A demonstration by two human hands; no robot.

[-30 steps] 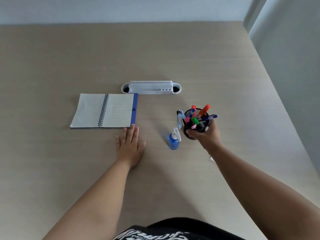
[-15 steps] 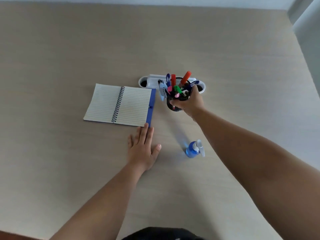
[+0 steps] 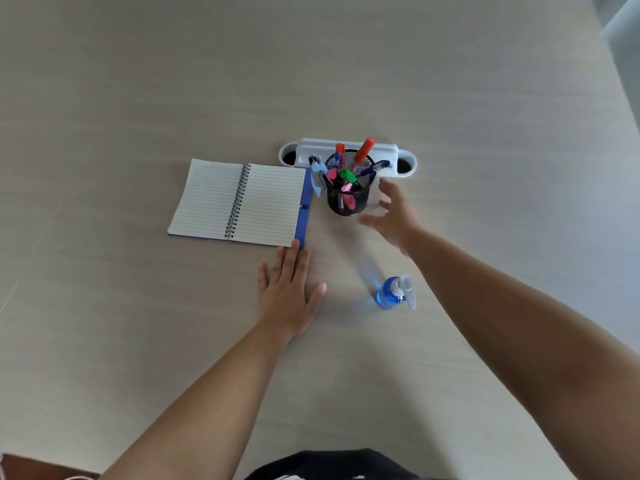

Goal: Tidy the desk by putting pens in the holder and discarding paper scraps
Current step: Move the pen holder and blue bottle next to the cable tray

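One black wire-mesh pen holder (image 3: 349, 195) stands on the desk just left of the empty, spread right hand (image 3: 393, 216), holding perhaps seven pens (image 3: 362, 154). The left hand (image 3: 287, 296) lies flat, empty, just below one open spiral notebook (image 3: 239, 202).

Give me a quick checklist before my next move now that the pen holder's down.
1. Pen holder standing upright on the desk: ok.
2. Right hand open and clear of the holder: ok.
3. Pens all inside the holder, none loose on the desk: ok.
4. Paper scraps cleared: none visible, but cannot tell beyond the frame.
5. Left hand flat on the desk, holding nothing: ok.
6. Spray bottle upright, clear of both arms: ok.
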